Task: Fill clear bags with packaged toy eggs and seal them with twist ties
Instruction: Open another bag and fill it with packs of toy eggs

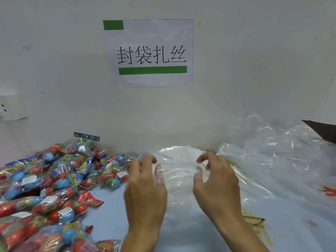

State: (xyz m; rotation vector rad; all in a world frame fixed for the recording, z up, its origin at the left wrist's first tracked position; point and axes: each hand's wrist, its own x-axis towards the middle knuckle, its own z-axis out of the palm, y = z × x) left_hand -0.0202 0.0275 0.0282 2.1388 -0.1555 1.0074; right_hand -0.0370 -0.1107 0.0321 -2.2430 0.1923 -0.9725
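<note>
Clear plastic fills the middle of the view: one bag (179,171) lies flat on the pale blue surface (109,215), its mouth toward the wall, and both hands work at it. Left hand (145,188) and right hand (217,184) sit on the near part of the bag, fingers (158,174) curled and pinching the film, some fingertips showing through a layer of it, as if teasing the mouth apart. Nothing can be seen inside the bag, so I judge the task to be at its opening step for this bag: filling and tying are both left to do.

Gold twist ties (254,222) lie loose on the surface just right of the right wrist, untouched. Left of the bag, a large heap of egg packs (54,182) covers the surface: red, blue and green eggs in clear wrappers with coloured header cards and small white labels whose print is too small to read. Right of the bag and farther back, a crumpled pile of spare bags (272,148) rises against the wall, with a dark flap (323,131) at the frame's edge above it. No filled, tied bag is in view.

Beyond the bag, on the white wall, a paper sign (151,51) with green bars reads 封袋扎丝. A white socket (12,108) sits on the wall above the egg packs.
</note>
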